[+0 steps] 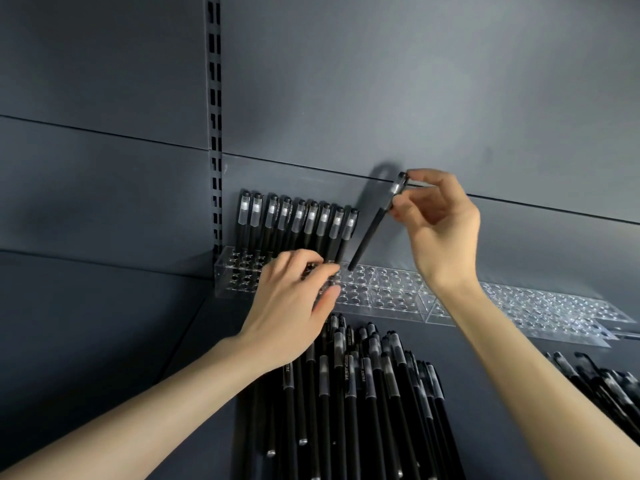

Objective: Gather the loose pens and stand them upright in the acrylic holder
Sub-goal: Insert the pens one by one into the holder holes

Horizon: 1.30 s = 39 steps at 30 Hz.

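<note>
Pinching a tilted pen [375, 221] beside nine standing pens [298, 223], the right hand [438, 225] nears the acrylic holder [381, 296].

A dark grey shelf [114, 341] carried everything, meeting a grey back panel [381, 81] with a slotted upright [214, 133] at its rear. Directly on it, along the back, stood a row of clear acrylic holders [381, 292] pierced with round holes, the leftmost one bearing a line of black pens [294, 223] standing upright in its rear holes. Nearer the front lay a heap of loose black pens [346, 393] flat on the shelf, and a second, smaller heap [602, 386] lay well apart at the right edge.
</note>
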{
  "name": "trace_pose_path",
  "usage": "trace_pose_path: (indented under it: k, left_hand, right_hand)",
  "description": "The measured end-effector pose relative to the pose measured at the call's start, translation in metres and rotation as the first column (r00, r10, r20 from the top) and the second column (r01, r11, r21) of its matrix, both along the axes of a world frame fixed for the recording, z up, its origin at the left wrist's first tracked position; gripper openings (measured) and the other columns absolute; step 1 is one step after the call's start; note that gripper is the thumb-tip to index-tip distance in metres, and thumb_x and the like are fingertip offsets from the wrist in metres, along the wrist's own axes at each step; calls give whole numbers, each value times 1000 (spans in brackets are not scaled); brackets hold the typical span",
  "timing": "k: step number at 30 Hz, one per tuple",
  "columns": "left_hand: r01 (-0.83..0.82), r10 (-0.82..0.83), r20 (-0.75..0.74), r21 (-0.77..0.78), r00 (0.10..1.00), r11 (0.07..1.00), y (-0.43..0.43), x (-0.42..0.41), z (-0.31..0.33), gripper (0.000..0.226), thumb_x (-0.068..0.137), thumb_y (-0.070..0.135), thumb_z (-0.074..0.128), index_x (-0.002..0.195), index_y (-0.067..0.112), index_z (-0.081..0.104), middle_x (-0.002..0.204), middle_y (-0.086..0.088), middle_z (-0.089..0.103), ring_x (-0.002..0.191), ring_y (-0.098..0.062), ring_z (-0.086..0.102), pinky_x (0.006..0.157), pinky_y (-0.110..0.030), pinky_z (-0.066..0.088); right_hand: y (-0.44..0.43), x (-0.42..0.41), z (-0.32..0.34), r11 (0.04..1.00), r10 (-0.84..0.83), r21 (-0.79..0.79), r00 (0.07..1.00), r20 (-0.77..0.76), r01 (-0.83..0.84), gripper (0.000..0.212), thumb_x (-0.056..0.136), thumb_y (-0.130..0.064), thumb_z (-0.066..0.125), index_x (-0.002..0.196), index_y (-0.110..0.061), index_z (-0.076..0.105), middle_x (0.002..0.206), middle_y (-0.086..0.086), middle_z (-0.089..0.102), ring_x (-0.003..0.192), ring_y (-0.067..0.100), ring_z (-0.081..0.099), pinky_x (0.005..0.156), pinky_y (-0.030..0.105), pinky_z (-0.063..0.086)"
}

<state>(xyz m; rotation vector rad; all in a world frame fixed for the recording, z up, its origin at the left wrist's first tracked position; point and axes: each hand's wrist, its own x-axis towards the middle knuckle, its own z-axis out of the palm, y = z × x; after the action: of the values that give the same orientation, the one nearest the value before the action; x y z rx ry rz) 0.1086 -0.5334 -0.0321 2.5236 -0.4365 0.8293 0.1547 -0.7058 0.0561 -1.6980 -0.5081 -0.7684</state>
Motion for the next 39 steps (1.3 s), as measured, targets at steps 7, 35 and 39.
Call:
trace_pose_path:
  k: [7, 35, 39]
  left_hand:
    - [-5, 37, -199, 160, 979, 987, 4, 0, 0, 79, 80, 60, -3, 143, 33, 36, 141, 7, 32, 127, -12, 14, 113, -33, 0]
    - [-33, 85, -278, 187, 957, 982, -3, -5, 6, 87, 74, 60, -14, 145, 35, 30, 145, 10, 28, 137, -13, 17, 115, -42, -3]
    - [-38, 71, -239, 140, 968, 989, -4, -16, 16, 74, 84, 62, 5, 141, 28, 39, 140, 10, 36, 133, -12, 24, 113, -37, 10]
  right_hand:
    - [5, 13, -8, 996, -71, -53, 996, 59, 75, 34, 88, -7, 62, 95, -39, 54, 73, -15, 66, 77, 18, 68, 81, 45, 55]
    - [7, 13, -37, 957, -94, -279, 994, -60, 73, 28, 86, -4, 65, 111, -16, 62, 88, -12, 63, 78, 0, 61, 72, 6, 46]
    - [5, -3, -33, 963, -97, -260, 993, -72, 75, 23, 88, -9, 64, 110, -17, 61, 93, -7, 64, 81, 0, 60, 69, 7, 46]
